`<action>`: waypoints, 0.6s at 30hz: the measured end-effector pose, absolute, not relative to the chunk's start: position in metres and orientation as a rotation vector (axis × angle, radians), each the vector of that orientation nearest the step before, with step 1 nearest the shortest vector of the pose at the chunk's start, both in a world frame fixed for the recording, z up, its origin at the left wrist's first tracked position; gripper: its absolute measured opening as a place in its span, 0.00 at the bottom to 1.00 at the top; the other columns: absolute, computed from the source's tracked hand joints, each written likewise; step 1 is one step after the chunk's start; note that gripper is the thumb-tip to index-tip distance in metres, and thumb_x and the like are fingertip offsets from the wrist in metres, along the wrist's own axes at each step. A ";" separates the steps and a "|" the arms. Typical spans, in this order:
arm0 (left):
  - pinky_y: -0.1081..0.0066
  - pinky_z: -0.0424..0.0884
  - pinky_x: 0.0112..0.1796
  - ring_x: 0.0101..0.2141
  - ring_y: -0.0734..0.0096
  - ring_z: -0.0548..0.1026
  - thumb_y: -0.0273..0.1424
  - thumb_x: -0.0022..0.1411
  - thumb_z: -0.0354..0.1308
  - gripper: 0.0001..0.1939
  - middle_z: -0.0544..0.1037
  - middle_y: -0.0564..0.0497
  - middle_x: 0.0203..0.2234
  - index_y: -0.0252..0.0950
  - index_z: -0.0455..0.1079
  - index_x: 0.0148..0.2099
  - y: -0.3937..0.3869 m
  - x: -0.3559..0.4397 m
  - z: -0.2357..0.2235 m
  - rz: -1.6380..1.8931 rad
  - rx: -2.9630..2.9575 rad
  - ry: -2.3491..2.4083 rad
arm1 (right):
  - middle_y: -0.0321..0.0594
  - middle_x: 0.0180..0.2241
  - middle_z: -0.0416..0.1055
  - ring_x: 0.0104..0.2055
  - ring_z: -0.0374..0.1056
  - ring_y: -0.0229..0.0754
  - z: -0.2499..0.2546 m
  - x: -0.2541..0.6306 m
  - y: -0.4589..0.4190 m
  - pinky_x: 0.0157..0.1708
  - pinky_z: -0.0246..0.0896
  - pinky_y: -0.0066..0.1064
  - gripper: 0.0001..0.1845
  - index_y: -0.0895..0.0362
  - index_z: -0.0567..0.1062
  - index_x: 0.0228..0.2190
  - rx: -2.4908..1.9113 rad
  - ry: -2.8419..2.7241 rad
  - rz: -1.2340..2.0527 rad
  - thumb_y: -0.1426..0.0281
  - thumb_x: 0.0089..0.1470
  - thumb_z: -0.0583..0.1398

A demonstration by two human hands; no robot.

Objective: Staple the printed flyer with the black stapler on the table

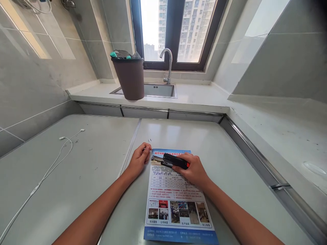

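Observation:
A printed flyer [178,192] with blue bands, red and black text and small photos lies flat on the white table. My right hand [194,166] is wrapped round a black stapler [176,161], which has a red spot near its back end. The stapler's metal nose points left and lies over the flyer's upper left part. Beside the flyer's upper left corner, my left hand [141,156] rests with its fingers curled closed. Whatever is inside those fingers, if anything, is hidden. Tiny bits that look like staples [149,140] lie just beyond the left hand.
A white cable [55,163] runs along the table's left side. Behind the table, a brown bin [130,78] with a dark liner stands on the counter [194,92], in front of the sink [160,90] and its faucet [168,64]. A seam [134,137] crosses the tabletop.

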State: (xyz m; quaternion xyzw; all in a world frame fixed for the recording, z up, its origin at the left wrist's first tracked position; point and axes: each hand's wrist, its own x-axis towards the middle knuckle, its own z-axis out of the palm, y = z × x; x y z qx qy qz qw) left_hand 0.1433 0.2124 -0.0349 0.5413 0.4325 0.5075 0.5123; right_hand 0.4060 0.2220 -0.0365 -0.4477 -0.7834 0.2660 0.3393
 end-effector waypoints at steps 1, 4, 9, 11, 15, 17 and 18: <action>0.76 0.51 0.23 0.22 0.77 0.51 0.45 0.71 0.52 0.15 0.54 0.60 0.20 0.38 0.64 0.41 0.212 0.143 -0.035 1.194 1.287 0.990 | 0.40 0.34 0.79 0.36 0.72 0.47 -0.038 0.406 0.223 0.38 0.65 0.38 0.14 0.52 0.83 0.40 -1.182 -2.048 0.700 0.61 0.51 0.70; 0.75 0.50 0.23 0.22 0.76 0.50 0.43 0.71 0.51 0.14 0.54 0.59 0.22 0.37 0.66 0.45 0.210 0.144 -0.038 1.127 1.253 0.844 | 0.41 0.35 0.79 0.36 0.72 0.47 -0.042 0.408 0.227 0.38 0.64 0.37 0.16 0.53 0.82 0.42 -1.215 -2.068 0.689 0.61 0.51 0.70; 0.74 0.52 0.24 0.22 0.77 0.52 0.42 0.72 0.50 0.16 0.55 0.59 0.22 0.35 0.69 0.51 0.209 0.147 -0.039 1.085 1.330 0.832 | 0.40 0.39 0.80 0.38 0.74 0.47 -0.039 0.418 0.231 0.38 0.66 0.36 0.15 0.52 0.82 0.42 -1.218 -2.122 0.800 0.64 0.52 0.68; 0.74 0.53 0.25 0.22 0.78 0.54 0.43 0.72 0.52 0.17 0.61 0.57 0.25 0.36 0.69 0.52 0.209 0.148 -0.037 1.067 1.408 0.857 | 0.39 0.40 0.80 0.39 0.74 0.47 -0.035 0.422 0.232 0.39 0.67 0.36 0.13 0.51 0.82 0.42 -1.239 -2.153 0.844 0.66 0.53 0.66; 0.73 0.59 0.26 0.21 0.81 0.60 0.44 0.71 0.55 0.19 0.75 0.50 0.35 0.35 0.70 0.53 0.209 0.149 -0.035 1.044 1.485 0.867 | 0.40 0.42 0.80 0.42 0.74 0.50 -0.029 0.426 0.231 0.41 0.69 0.40 0.16 0.50 0.81 0.46 -1.225 -2.170 0.757 0.64 0.54 0.67; 0.73 0.62 0.26 0.21 0.81 0.62 0.43 0.71 0.56 0.20 0.79 0.47 0.39 0.37 0.66 0.57 0.207 0.151 -0.035 1.031 1.461 0.837 | 0.43 0.46 0.79 0.47 0.73 0.51 -0.026 0.424 0.226 0.46 0.69 0.44 0.18 0.50 0.78 0.50 -1.145 -2.068 0.539 0.62 0.58 0.66; 0.73 0.63 0.26 0.20 0.82 0.64 0.43 0.71 0.56 0.21 0.80 0.46 0.41 0.38 0.63 0.59 0.205 0.153 -0.035 1.024 1.439 0.817 | 0.44 0.48 0.78 0.48 0.73 0.52 -0.025 0.422 0.223 0.49 0.68 0.46 0.19 0.50 0.77 0.52 -1.078 -2.017 0.400 0.64 0.60 0.64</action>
